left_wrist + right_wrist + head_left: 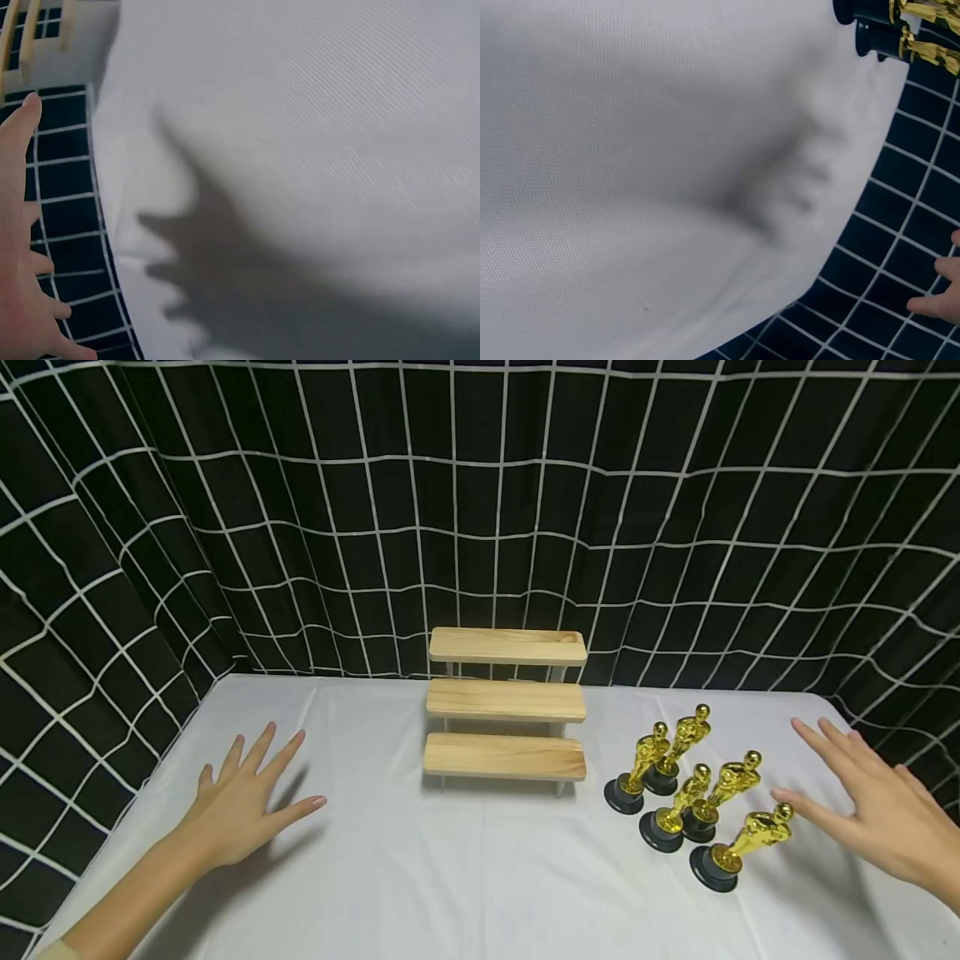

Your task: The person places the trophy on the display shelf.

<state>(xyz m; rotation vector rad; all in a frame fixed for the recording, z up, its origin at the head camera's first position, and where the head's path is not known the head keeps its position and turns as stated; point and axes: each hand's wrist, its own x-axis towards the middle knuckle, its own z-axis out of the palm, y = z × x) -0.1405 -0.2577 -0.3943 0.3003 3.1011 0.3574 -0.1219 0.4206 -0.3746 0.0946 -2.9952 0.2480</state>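
Observation:
My left hand (236,806) hovers above the left part of the white table with its fingers spread, holding nothing. Its shadow falls on the cloth, and the left wrist view shows the thumb and fingers (26,112) stretched out. On the right, my right hand (873,802) is held over the table, also with fingers extended and nothing in it. Nearest to it stands a gold statuette (761,831) on a round black base. Several more gold statuettes (686,731) stand upright in a group just left of it. Only some fingertips (930,304) show in the right wrist view.
A three-step wooden display stand (506,756) with pale planks and light legs stands at the back middle. White cloth (480,877) covers the table. Black curtains (495,502) with a white grid hang behind and at both sides.

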